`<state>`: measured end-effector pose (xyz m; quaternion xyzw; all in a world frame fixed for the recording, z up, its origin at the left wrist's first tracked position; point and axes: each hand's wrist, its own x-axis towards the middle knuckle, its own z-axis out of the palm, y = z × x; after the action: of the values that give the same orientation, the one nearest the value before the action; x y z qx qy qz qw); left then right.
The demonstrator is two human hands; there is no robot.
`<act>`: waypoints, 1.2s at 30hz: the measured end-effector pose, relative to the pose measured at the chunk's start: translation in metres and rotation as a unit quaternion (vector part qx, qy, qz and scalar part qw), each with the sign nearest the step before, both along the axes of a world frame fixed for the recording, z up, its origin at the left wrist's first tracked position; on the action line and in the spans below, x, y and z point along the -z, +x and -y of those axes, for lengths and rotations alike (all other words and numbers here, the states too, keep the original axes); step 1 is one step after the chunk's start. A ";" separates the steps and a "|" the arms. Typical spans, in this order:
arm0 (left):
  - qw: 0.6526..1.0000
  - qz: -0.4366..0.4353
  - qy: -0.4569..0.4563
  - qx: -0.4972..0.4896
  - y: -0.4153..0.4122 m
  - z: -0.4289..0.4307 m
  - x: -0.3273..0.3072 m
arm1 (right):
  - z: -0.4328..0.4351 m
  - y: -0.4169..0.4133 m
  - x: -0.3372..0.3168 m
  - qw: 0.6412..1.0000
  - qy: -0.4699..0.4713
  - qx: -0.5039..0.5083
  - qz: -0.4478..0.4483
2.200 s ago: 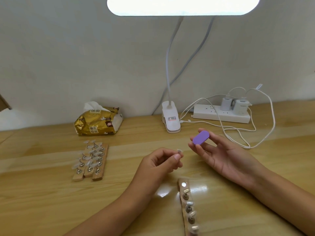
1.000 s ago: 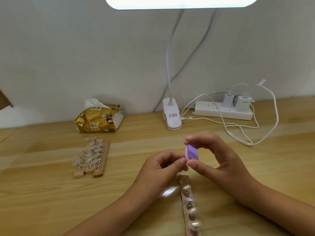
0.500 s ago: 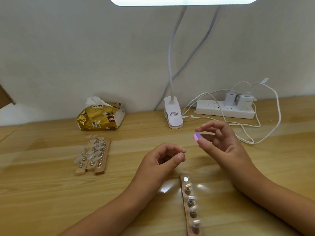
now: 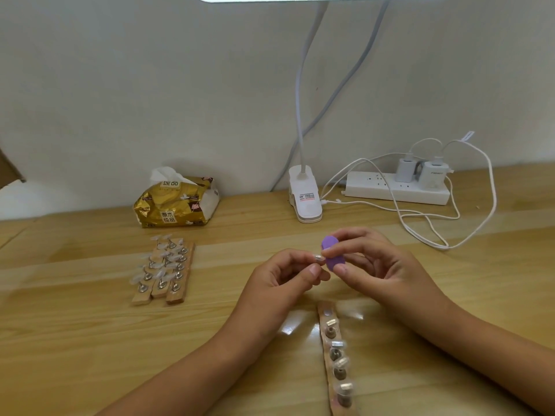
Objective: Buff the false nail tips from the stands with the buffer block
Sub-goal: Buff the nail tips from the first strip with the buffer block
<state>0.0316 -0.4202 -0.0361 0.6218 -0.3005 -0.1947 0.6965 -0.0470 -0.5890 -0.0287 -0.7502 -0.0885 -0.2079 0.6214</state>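
Observation:
My left hand (image 4: 283,280) pinches a small clear false nail tip (image 4: 318,258) between thumb and fingers above the table. My right hand (image 4: 381,271) grips the purple buffer block (image 4: 332,250) between thumb and fingers, and the block touches the tip. Below the hands a wooden stand (image 4: 336,355) lies lengthwise with several nail tips on metal holders; its top magnet is bare. Three more wooden stands (image 4: 163,270) with several tips lie side by side at the left.
A gold tissue pack (image 4: 175,202) sits at the back left. A white clip lamp base (image 4: 304,199) stands at the back centre. A white power strip (image 4: 396,190) with chargers and looping white cables (image 4: 435,223) fills the back right of the wooden table (image 4: 90,340).
My right hand has come back left and down, bringing the purple buffer block against the nail tip held in my left hand. My left hand stayed about where it was.

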 end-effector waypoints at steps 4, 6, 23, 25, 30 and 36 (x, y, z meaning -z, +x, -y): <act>1.000 0.000 0.000 0.004 0.001 0.000 0.001 | 0.004 -0.001 0.003 0.998 -0.048 -0.003 -0.041; 1.000 -0.001 0.002 0.009 0.001 0.000 0.001 | 0.006 -0.002 0.003 0.994 -0.090 0.017 -0.057; 0.999 0.035 0.030 0.002 -0.004 -0.002 -0.003 | 0.002 -0.009 0.000 0.981 -0.192 0.020 -0.007; 0.999 0.033 0.027 0.000 -0.003 -0.001 -0.003 | 0.002 -0.008 0.003 0.977 -0.211 0.013 -0.004; 0.999 0.033 0.033 0.001 -0.003 0.000 -0.001 | 0.004 -0.007 0.003 0.984 -0.180 0.019 0.003; 0.998 0.048 0.045 -0.001 -0.001 0.000 0.001 | 0.004 -0.006 0.003 0.985 -0.167 0.036 0.024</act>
<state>0.0302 -0.4202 -0.0374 0.6616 -0.3236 -0.1776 0.6527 -0.0533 -0.5925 -0.0313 -0.8409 -0.1097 -0.2299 0.4774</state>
